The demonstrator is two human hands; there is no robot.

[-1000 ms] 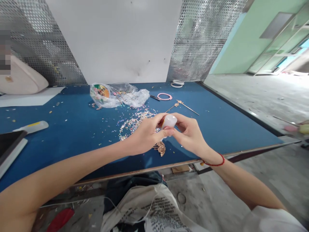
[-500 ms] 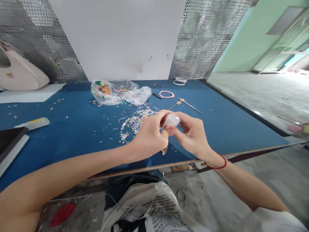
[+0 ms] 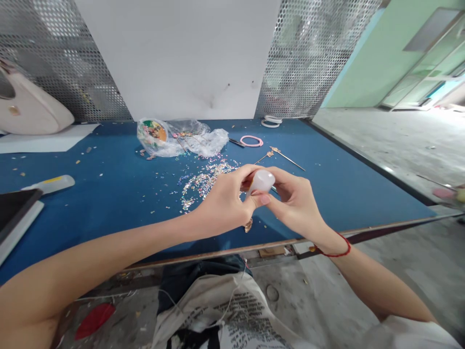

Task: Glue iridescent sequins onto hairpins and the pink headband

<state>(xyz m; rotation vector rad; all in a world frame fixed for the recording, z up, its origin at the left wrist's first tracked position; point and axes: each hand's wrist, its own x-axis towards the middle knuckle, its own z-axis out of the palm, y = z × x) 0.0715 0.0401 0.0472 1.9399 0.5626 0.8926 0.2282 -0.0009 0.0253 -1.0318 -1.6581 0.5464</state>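
My left hand [image 3: 224,203] and my right hand [image 3: 295,202] meet above the blue table [image 3: 109,194], both pinched on a small white rounded bottle [image 3: 262,181]. A gold filigree ornament [image 3: 248,225] peeks out below my left hand, and I cannot tell whether that hand holds it. A scatter of shiny sequins [image 3: 203,182] lies just behind the hands. A red string circles my right wrist.
A clear plastic bag [image 3: 174,138] with a colourful round piece lies at the back. A pink ring [image 3: 251,141], two gold hairpins [image 3: 281,156] and a white ring [image 3: 271,121] lie at the back right. A white tool [image 3: 49,184] and a dark tablet [image 3: 14,211] sit at left. The table edge runs close below the hands.
Both hands with the white bottle have shifted slightly right and up. The gold ornament is now mostly hidden behind my left hand. The view has tilted a little.
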